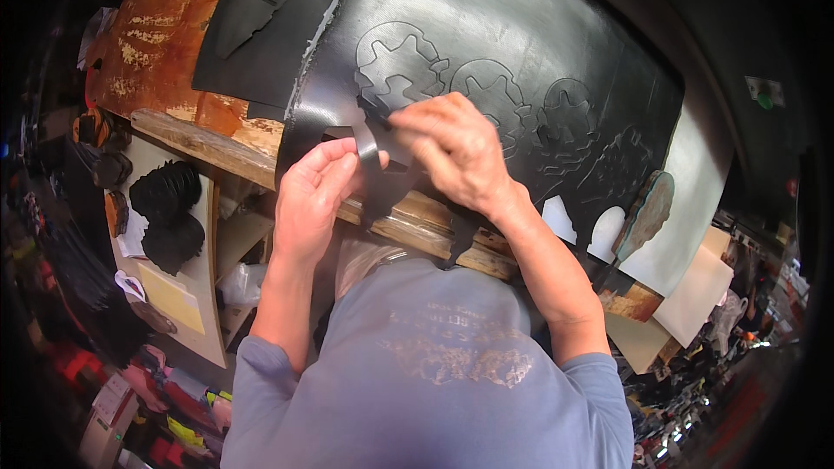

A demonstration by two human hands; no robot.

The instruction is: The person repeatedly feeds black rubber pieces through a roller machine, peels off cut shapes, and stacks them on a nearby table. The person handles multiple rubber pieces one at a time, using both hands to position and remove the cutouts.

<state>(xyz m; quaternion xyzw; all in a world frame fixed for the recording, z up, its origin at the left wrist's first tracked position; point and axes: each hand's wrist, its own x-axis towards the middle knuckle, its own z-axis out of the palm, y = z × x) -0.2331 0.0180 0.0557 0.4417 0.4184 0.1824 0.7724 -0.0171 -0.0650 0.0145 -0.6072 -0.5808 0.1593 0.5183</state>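
1. Our left grip pinches a glossy black, curved, leather-like strip over the worn wooden desk's 6 o'clock edge; our right grip, bunched beside it, is too blurred to tell what it holds.
2. We judge the work partway: the strip looks cut free, while scalloped outlined shapes at 12 to 3 o'clock remain in the large, smooth black sheet.

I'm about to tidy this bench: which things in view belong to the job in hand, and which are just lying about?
Apparently in the job:
black strip, pinched in the left hand, the right hand close by
black sheet with cut outlines

Seemingly just lying about:
stacked black pieces
pale yellow sheet
clear plastic bag
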